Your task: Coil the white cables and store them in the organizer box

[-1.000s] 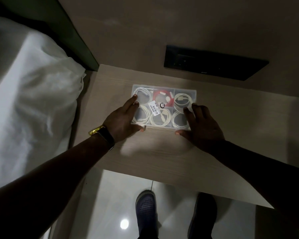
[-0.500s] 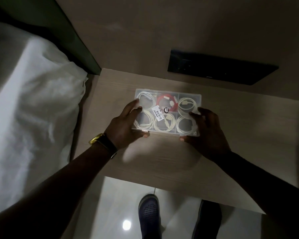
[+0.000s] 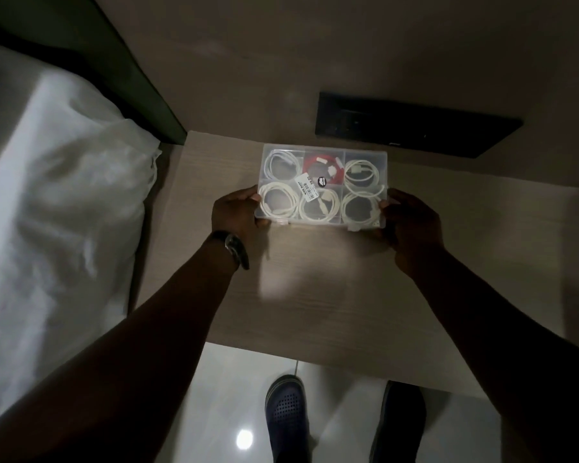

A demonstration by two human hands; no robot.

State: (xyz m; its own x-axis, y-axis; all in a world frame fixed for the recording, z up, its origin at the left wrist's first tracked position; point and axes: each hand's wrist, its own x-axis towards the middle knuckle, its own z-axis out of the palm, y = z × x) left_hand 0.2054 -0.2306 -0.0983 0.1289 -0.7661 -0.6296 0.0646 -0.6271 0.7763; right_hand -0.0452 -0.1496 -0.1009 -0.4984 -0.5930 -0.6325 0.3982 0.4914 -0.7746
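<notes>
Box [image 3: 325,185], clear and closed, sits over the table [image 3: 315,279], gripped at both near corners: left hand [image 3: 236,210] and right hand [image 3: 411,222] pinch its edges. Inside, five white cables [image 3: 278,202] lie coiled around a red cable [image 3: 323,167].
</notes>
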